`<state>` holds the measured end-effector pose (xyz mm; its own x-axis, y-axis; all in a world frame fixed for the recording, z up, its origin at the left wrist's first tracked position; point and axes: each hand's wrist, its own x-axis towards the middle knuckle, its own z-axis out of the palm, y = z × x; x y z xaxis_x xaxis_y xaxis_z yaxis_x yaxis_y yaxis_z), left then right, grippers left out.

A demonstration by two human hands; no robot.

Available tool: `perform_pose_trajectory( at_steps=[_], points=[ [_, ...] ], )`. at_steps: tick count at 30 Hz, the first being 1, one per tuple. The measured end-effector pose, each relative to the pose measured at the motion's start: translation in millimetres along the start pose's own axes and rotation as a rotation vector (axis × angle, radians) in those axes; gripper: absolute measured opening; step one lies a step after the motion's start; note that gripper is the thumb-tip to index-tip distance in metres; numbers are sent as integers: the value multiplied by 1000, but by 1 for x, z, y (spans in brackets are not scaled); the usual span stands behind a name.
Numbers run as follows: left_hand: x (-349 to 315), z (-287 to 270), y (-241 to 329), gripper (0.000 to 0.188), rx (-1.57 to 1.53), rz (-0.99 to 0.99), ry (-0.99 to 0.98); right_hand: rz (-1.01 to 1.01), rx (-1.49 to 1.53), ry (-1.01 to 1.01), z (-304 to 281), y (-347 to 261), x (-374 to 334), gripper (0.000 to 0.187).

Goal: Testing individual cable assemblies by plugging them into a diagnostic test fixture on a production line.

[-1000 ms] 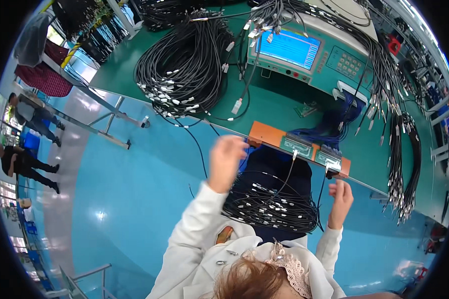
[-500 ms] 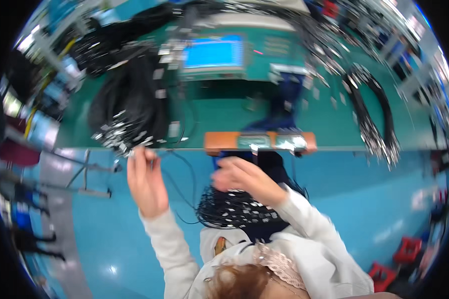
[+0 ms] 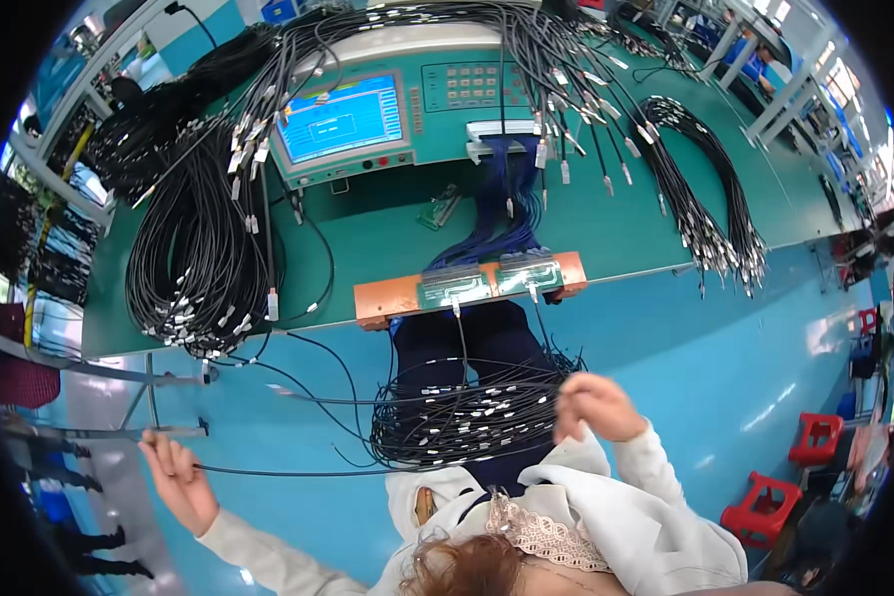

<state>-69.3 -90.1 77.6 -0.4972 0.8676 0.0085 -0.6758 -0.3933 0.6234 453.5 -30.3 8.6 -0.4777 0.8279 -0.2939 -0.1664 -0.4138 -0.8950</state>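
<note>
My left hand [image 3: 181, 479] is stretched out to the left over the floor, fingers closed on a thin black cable [image 3: 288, 473]. That cable runs right toward the bundle of black cables with white-tagged ends [image 3: 467, 422] lying across my lap. My right hand [image 3: 598, 407] is raised at the bundle's right side, fingers curled in. A second cable strand [image 3: 427, 400] reaches toward its fingertips, its left end blurred in the air. In front of me, two cables hang from green circuit boards [image 3: 457, 286] on an orange block [image 3: 387, 298] at the table edge.
On the green table [image 3: 626, 233] stands a tester with a blue screen [image 3: 343, 119], joined to the boards by blue wires [image 3: 502, 204]. A coiled cable bundle [image 3: 199, 248] lies left, another bundle [image 3: 700, 184] right. Red stools [image 3: 760, 509] stand at lower right.
My left hand has moved from the table edge down and outward left, drawing a cable. My right hand has moved right and down from near the orange block. The view has turned slightly.
</note>
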Motion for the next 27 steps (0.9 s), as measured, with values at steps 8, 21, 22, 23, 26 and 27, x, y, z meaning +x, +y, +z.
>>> perform_pose_trajectory(
  at_steps=[8, 21, 22, 23, 26, 27],
  points=[
    [-3, -29, 22, 25, 4, -115, -203, -639, 853, 690, -101, -41, -61, 29],
    [-14, 68, -128, 25, 677, -454, -93, -267, -363, 822, -69, -47, 0, 33],
    [-16, 82, -165, 23, 781, -520, -163, -228, -439, 779, -53, -41, 24, 28],
    [-22, 105, -202, 20, 1114, -389, -235, -335, -588, 778, -55, -18, 49, 24],
    [-24, 96, -289, 25, 1367, -128, -453, -351, -644, 743, -32, 8, 98, 24],
    [-30, 81, -313, 25, 1139, -240, -388, -264, -608, 681, -21, 5, 105, 24]
  ],
)
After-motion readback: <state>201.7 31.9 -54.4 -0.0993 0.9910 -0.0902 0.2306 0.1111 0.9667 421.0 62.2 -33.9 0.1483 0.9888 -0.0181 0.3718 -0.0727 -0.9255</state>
